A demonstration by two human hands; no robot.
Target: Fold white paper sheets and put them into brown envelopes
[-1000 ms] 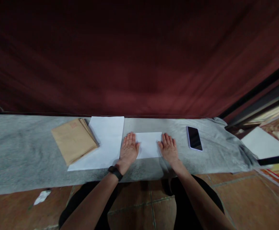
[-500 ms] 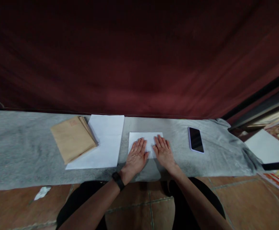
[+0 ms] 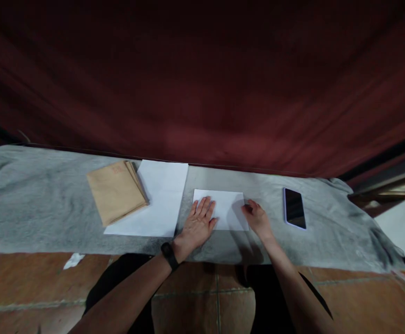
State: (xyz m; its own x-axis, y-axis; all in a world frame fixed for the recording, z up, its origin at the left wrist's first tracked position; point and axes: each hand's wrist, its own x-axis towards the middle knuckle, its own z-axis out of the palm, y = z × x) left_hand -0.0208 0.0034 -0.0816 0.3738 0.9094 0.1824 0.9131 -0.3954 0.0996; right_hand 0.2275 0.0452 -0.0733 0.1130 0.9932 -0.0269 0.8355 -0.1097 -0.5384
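Note:
A small white rectangle of paper [image 3: 228,211], apparently a folded sheet, lies flat on the grey cloth in front of me. My left hand [image 3: 199,222] rests palm down over its left part, fingers spread and pressing on it. At the right edge of the paper is my right hand [image 3: 257,219], its fingers curled and pinched together on that edge; the fingertips are partly hidden. Left of the paper, larger white sheets [image 3: 164,199] lie on the cloth. A stack of brown envelopes [image 3: 117,192] overlaps their left side.
A phone [image 3: 295,208] with a light purple case lies to the right on the grey cloth [image 3: 42,199]. Behind the narrow surface hangs a dark red curtain [image 3: 202,102]. A crumpled white scrap [image 3: 73,260] is on the tiled floor [image 3: 185,306].
My right hand has lifted from lying flat on the paper and moved right to its edge, with the fingers curling. My left hand stays flat on the paper. The view has shifted slightly.

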